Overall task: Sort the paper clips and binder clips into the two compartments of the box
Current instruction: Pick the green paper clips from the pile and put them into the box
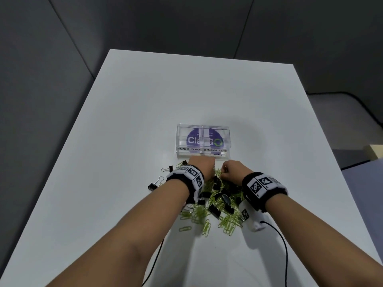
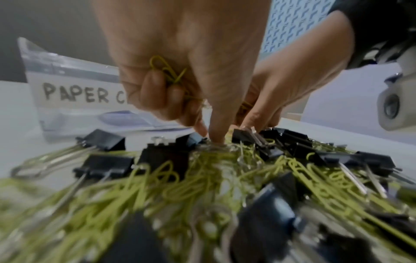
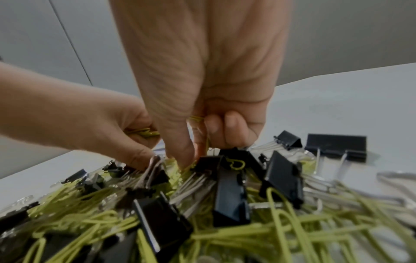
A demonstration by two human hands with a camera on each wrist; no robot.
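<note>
A heap of green paper clips (image 1: 227,221) and black binder clips (image 1: 214,210) lies on the white table just in front of a clear two-compartment box (image 1: 180,141). The box is labelled PAPER CLIPS on the left and BINDER CLIPS on the right. My left hand (image 1: 204,165) is at the heap's far edge. Its curled fingers hold green paper clips (image 2: 167,71), while thumb and forefinger (image 2: 216,137) dip into the heap. My right hand (image 1: 230,169) is beside it, fingers curled with a green clip (image 3: 198,117) showing, thumb tip (image 3: 186,158) down among the clips.
A few binder clips (image 1: 152,186) lie apart to the left of the heap. Black cables (image 1: 285,245) trail from both wrists toward the near edge. The white table (image 1: 186,96) stretches bare beyond the box; grey wall panels stand behind it.
</note>
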